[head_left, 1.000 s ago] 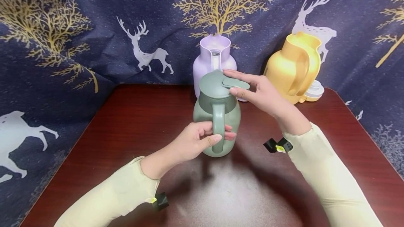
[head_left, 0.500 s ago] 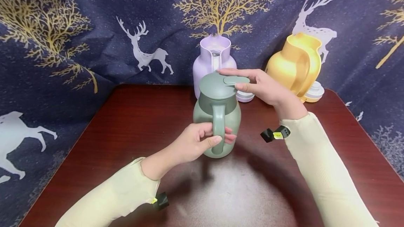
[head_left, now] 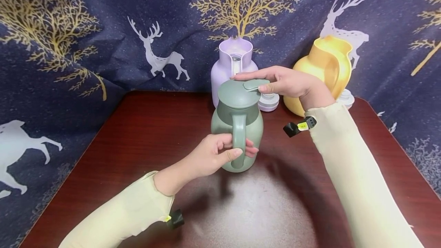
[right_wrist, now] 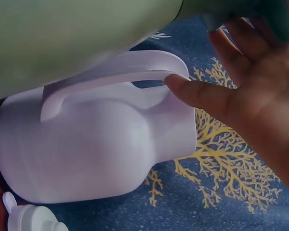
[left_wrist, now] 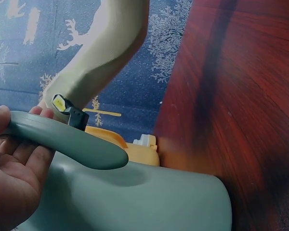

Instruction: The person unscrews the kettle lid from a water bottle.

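Observation:
A sage-green thermos jug stands upright on the table, its handle facing me. My left hand grips the handle, thumb on the near side and fingertips showing past it. In the left wrist view those fingers wrap the handle from below. At the top, my right hand holds the jug's round lid, thumb by the oval lever and fingers stretched over the far edge. The right wrist view has the lid partly cut off at the upper right, with the right hand against it.
Right behind the green jug stands an open lilac jug, its white-and-lilac stopper beside it. A yellow jug stands at the back right, partly behind my right hand, with another stopper. A patterned blue cloth hangs behind the table.
My right hand and wrist have swung upward and away around the lid, and the lid's lever has turned counterclockwise with them. The left hand and the jug's body stay put.

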Motion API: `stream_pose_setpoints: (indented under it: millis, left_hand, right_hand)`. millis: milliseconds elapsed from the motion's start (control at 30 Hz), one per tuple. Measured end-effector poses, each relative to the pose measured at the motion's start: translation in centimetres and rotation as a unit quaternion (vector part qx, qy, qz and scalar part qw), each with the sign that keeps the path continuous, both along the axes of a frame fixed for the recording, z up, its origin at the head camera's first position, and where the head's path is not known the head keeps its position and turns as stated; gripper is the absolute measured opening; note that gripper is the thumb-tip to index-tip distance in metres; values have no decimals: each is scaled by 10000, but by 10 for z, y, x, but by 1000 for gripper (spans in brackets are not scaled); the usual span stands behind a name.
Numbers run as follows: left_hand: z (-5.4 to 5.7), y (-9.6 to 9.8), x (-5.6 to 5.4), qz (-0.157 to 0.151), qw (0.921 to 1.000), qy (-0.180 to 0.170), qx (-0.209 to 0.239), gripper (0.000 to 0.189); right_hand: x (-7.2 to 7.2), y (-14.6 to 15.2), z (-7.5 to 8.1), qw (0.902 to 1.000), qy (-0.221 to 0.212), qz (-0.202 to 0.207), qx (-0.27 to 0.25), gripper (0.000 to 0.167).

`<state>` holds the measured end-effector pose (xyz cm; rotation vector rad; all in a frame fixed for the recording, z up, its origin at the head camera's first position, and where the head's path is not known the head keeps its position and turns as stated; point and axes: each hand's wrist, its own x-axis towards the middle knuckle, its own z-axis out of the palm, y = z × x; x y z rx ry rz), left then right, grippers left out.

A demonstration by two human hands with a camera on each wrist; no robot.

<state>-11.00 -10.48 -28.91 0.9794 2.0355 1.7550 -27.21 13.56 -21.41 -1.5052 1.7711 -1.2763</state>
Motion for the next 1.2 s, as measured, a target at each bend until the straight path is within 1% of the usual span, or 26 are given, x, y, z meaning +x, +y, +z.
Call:
stream_pose_setpoints:
  millis: [67, 133, 200, 267, 300, 333, 367, 433, 467, 533, 567, 600, 667, 700, 733, 767, 800, 1000, 1100, 1200]
  left_hand:
    - [0, 0, 0, 2, 10000, 3, 8, 32]
    - [0, 0, 1, 6, 10000, -17, 18, 32]
    - [1, 0, 2, 23, 10000, -37, 26, 33]
    - [1, 0, 2, 38, 10000, -47, 23, 33]
    - [1, 0, 2, 44, 10000, -48, 23, 33]
    - [1, 0, 2, 50, 10000, -42, 24, 33]
    - [0, 0, 1, 51, 10000, -25, 32, 33]
    - [-2, 0, 0, 65, 10000, 3, 34, 33]
    - [-3, 0, 0, 78, 10000, 31, 31, 32]
    - [-4, 0, 1, 119, 9999, 68, 18, 32]
    - [-4, 0, 1, 140, 9999, 86, 8, 31]
    - [-3, 1, 2, 166, 9998, 89, -5, 31]
    - [-1, 2, 3, 179, 9998, 96, -14, 31]
    - [0, 2, 3, 172, 9998, 94, -18, 31]
    - [0, 3, 4, 158, 9998, 85, -15, 31]
    - [0, 3, 3, 138, 9999, 99, -13, 31]
    - [-1, 3, 3, 127, 9999, 114, -17, 30]
    - [-5, 2, 0, 119, 9997, 207, -18, 29]
    - [-5, 2, 0, 117, 9997, 205, -1, 29]
    - [-5, 2, 0, 130, 9998, 176, 0, 28]
  right_hand:
    - [2, 0, 2, 9999, 21, -83, 122, 49]
    - [7, 1, 5, 9992, 165, -277, 231, 50]
    - [16, 1, 9, 9955, 331, -741, 481, 50]
    - [28, 0, 14, 9876, 635, -1265, 686, 51]
    - [35, -1, 15, 9813, 815, -1557, 782, 51]
    - [43, -3, 17, 9734, 1008, -1862, 872, 50]
    - [51, -6, 18, 9633, 1228, -2175, 982, 48]
    - [67, -13, 18, 9390, 1801, -2727, 1074, 46]
    - [73, -17, 16, 9260, 2036, -2985, 1094, 45]
    - [84, -27, 12, 8943, 2491, -3522, 1187, 46]
    - [88, -31, 9, 8792, 2668, -3751, 1233, 49]
    - [91, -34, 6, 8664, 2800, -3946, 1237, 53]
    - [94, -39, 2, 8480, 2984, -4217, 1183, 61]
    - [95, -41, 0, 8408, 3047, -4320, 1170, 66]
    - [96, -42, -2, 8366, 3081, -4385, 1133, 70]
    - [96, -43, -3, 8343, 3077, -4443, 1090, 73]
    - [96, -44, -5, 8348, 3039, -4477, 1021, 74]
    - [91, -46, -10, 8499, 2730, -4486, 431, 70]
    - [89, -46, -11, 8520, 2728, -4458, 303, 69]
    - [87, -45, -11, 8543, 2728, -4416, 284, 68]
